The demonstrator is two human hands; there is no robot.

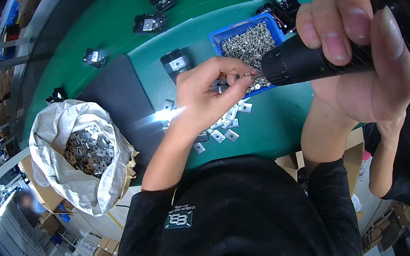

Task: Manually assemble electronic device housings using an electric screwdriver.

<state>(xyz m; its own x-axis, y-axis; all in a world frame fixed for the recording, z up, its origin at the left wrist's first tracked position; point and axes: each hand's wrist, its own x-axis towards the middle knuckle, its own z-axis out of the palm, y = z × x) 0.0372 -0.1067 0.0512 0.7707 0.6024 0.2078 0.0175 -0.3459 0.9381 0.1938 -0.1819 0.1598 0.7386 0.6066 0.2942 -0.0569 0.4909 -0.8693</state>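
My right hand [371, 91] is wrapped round a thick black power screwdriver [298, 63], held high and pointing left and down. Its nose ends over the blue bin [216, 38], which is filled with small silver screws [248, 41]. At that nose, the thumb and forefinger of my left hand [201, 89] are closed on a small metal screw, partly hidden by the fingers. Under and beside my left wrist lie several loose square metal plates [218, 136], each with a hole. A black plastic housing [174, 64] with a silver plate in it sits just behind my left hand.
A white woven sack [47, 135] full of metal plates stands at the left, next to a dark mat [123, 88]. More black housings [150, 23] lie on the green surface beyond. At the far right a co-worker's arm [383, 163] comes close to my right arm.
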